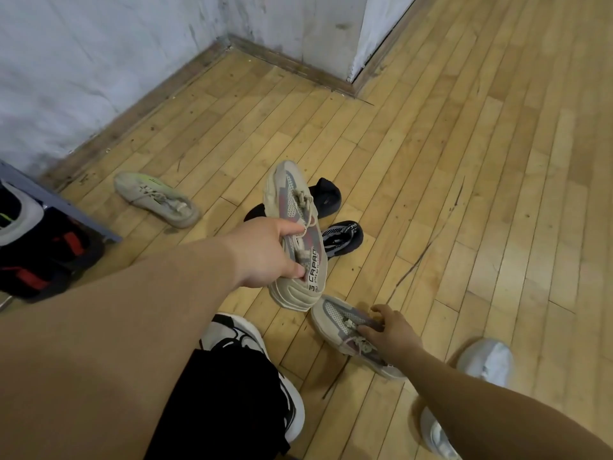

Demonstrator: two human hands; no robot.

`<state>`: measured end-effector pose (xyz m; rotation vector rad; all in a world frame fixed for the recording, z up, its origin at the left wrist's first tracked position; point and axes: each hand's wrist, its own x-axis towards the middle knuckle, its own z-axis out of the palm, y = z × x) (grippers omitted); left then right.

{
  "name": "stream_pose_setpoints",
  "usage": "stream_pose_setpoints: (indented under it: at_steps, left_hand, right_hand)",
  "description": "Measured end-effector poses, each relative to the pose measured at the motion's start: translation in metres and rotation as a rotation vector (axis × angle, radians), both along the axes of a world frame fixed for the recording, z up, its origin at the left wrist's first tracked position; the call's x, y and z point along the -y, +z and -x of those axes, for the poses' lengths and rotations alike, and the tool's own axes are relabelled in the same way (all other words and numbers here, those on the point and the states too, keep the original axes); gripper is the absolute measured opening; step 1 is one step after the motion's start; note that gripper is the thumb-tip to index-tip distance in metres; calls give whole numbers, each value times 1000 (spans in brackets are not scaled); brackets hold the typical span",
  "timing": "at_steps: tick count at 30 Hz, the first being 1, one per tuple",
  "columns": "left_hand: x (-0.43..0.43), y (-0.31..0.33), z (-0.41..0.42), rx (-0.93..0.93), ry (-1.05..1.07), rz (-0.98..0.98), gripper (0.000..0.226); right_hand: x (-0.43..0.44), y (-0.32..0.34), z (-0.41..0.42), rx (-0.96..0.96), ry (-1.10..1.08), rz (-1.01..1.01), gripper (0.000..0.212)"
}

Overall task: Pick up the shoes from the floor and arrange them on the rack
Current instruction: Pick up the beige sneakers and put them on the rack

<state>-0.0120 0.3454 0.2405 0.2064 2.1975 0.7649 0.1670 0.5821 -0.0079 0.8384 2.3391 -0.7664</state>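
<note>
Beige sneaker [296,237] gripped in left hand [265,255], off floor; right hand [389,333] fingers on its mate [345,330], grip unclear.

Worn glossy wood-plank floor [431,161]; mesh-cloth beige sneaker [295,234], ribbed rubbery sole.

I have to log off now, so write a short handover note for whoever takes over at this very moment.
Left hand: holds a beige sneaker lifted off the floor.
Right hand: fingers on its mate, which lies on the floor; grip not clearly closed.
Floor: grey-green sneaker by the wall, black shoe, dark patterned shoe.
Rack at left edge already holds shoes.
Left: lift the mate, rack the pair, then the other three.
</note>
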Motion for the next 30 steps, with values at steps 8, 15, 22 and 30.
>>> stream_pose_setpoints:
  at_steps: [8, 15, 22, 30]
  left_hand:
    - [19, 2, -7, -4, 31, -22, 81]
    - [41, 6, -5, -16, 125, -108, 81]
    - [88, 44, -2, -114, 316, -223, 79]
    - [188, 171, -34, -393, 607, -471, 74]
  right_hand:
    - [30, 20, 7, -188, -39, 63, 21]
    - [65, 62, 41, -444, -174, 119, 28]
    - [106, 160, 98, -751, -154, 184, 30]
    - [193, 315, 164, -1180, 166, 255, 33]
